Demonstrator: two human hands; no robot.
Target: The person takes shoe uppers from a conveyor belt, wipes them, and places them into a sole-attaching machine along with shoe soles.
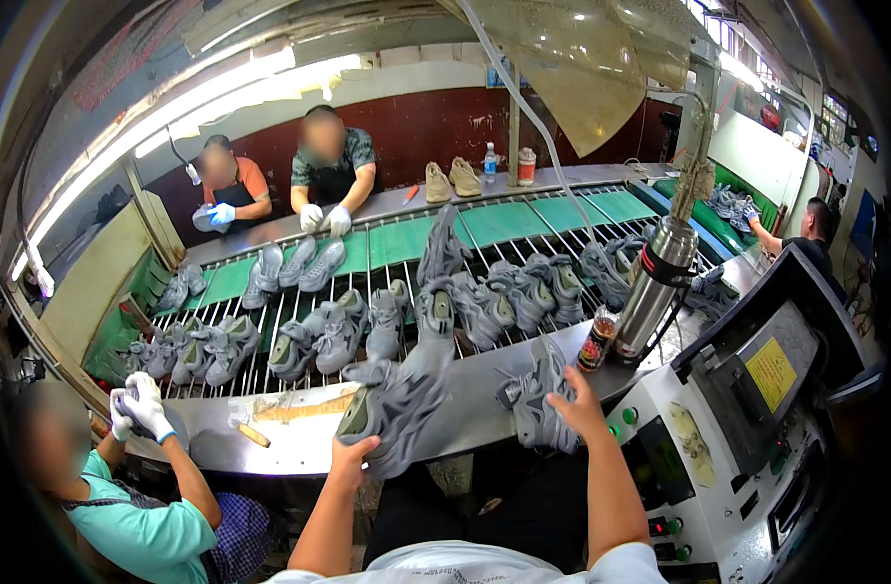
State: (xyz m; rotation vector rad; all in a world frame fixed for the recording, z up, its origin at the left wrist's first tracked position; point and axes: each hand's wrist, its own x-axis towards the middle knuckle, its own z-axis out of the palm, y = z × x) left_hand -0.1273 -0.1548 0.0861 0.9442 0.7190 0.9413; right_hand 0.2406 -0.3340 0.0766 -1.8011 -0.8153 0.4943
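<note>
A grey sneaker [392, 414], partly smeared by motion, is gripped at its near end by my left hand [352, 457], the thumb pressed on its side. It hangs over the front edge of the metal ledge [465, 414]. My right hand [580, 407] is closed on the side of another grey sneaker [537, 401], tilted above the ledge in front of me. Its laces show at the left. Past both hands, several grey sneakers [385, 321] stand in rows on the rod rack [363, 263] of the line.
A steel thermos [650, 292] and a dark-labelled jar [597, 341] stand right of the shoes. A machine with buttons [699, 448] fills the right. A wooden-handled tool [254, 435] lies on the ledge. Gloved co-workers handle shoes at left and across the green belt [397, 248].
</note>
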